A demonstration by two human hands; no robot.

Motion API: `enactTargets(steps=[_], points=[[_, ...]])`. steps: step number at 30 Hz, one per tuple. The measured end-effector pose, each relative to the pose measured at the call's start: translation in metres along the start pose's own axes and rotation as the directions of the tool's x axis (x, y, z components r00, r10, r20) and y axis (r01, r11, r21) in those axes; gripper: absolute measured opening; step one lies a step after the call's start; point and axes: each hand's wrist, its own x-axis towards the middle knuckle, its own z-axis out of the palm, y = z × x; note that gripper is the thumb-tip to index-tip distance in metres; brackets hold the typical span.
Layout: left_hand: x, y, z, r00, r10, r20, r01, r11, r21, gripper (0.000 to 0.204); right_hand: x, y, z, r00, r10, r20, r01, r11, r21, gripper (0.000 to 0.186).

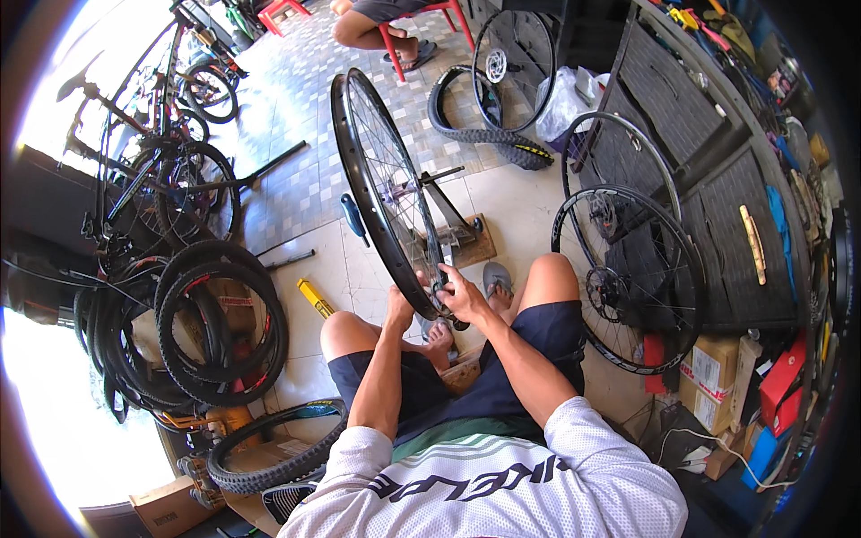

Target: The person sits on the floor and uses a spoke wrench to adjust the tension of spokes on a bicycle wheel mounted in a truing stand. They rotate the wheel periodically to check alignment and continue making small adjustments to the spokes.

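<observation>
A bicycle wheel without a tyre [362, 193] stands upright between my knees, mounted in a dark truing stand [441, 199] on a wooden base. My left hand [399, 308] is closed on the lower left part of the wheel's rim, its fingertips partly hidden by the rim. On the other side, my right hand [461, 296] is bent with fingers pinched among the spokes near the rim. A small dark thing shows at those fingers, too small to make out. A blue-handled tool [354, 218] is just left of the wheel.
A yellow bar-shaped tool [314, 298] lies by my left knee. Stacked tyres [166, 327] and bicycles [161, 170] stand left. Spoked wheels [628, 278] lean against dark drawers [731, 238] at right. A loose tyre [489, 136] lies ahead, near another person's legs [360, 31].
</observation>
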Motion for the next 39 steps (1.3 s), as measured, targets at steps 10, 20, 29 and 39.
enactTargets(steps=[10, 20, 29, 39], points=[[0.021, -0.031, 0.014, 0.972, 0.017, 0.233, 0.02, 0.988, -0.155, 0.057, 0.011, 0.019, 0.0, 0.974, 0.044, 0.224, -0.16, 0.831, 0.533, 0.028], [0.011, 0.004, 0.022, 0.989, -0.037, 0.145, 0.022, 0.995, 0.1, 0.028, 0.011, 0.015, -0.017, 0.974, 0.103, -0.203, -0.131, 0.982, -0.133, 0.034], [0.014, 0.011, 0.013, 0.976, -0.02, 0.217, -0.008, 0.991, 0.131, 0.027, 0.014, 0.023, -0.002, 0.996, 0.093, 0.015, -0.094, 0.993, 0.076, 0.032], [0.013, 0.022, 0.013, 0.983, 0.13, 0.131, -0.17, 0.916, 0.363, 0.033, -0.003, -0.008, 0.004, 0.995, 0.005, -0.099, -0.02, 0.987, -0.156, 0.049]])
